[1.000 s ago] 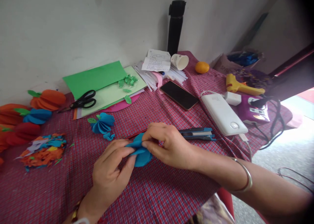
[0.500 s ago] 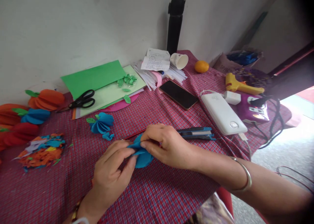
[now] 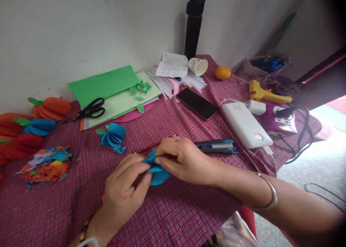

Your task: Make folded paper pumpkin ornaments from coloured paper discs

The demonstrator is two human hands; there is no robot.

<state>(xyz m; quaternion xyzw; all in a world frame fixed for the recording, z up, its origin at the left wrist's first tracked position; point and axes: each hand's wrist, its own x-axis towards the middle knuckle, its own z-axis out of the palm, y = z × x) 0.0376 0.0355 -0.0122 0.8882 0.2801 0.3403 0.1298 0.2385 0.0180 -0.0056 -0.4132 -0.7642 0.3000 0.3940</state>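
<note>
Both of my hands meet over a folded blue paper piece (image 3: 159,175) just above the red checked tablecloth (image 3: 173,211). My left hand (image 3: 123,193) pinches its left edge between thumb and fingers. My right hand (image 3: 183,160) is closed over its top, fingertips pressed on the fold. A silver bangle (image 3: 270,196) circles my right wrist. A finished blue paper flower with a green leaf (image 3: 112,136) lies a little beyond my left hand. Right behind my right hand lies a blue stapler (image 3: 216,146).
Black scissors (image 3: 88,111) rest on green paper sheets (image 3: 108,84). Orange, blue and red paper fruits (image 3: 32,122) and paper scraps (image 3: 45,164) sit at left. A phone (image 3: 197,104), power bank (image 3: 245,124), yellow glue gun (image 3: 263,93), orange (image 3: 222,73), cup (image 3: 198,66) and black bottle (image 3: 193,27) stand behind.
My hands have barely shifted; the fingers keep pressing the blue paper piece in the same spot. The view drifted slightly.
</note>
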